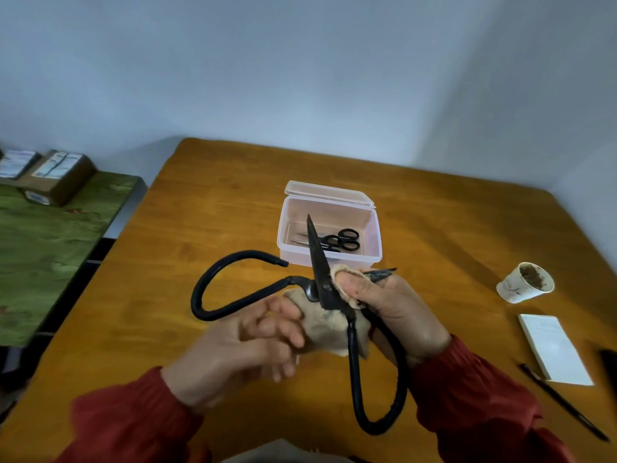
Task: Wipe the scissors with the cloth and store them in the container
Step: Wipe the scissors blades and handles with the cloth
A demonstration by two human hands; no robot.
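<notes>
Before the clear plastic container (375, 235): large black metal scissors (320, 272), blades spread, one tip rising across its front wall.
Right grip (394, 309): clamped on the beige cloth (329, 332) wrapped round the other blade, only that tip showing.
Left grip (247, 339): fingers curled against the cloth's bunched lower part; blurred, hold unclear.
Inside the container: smaller black-handled scissors (345, 240), partly hidden.

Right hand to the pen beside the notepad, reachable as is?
Probably not yet. The right hand grips the cloth round a blade of the big scissors, so it is full. Nothing I can see lies between it and the pen.
</notes>
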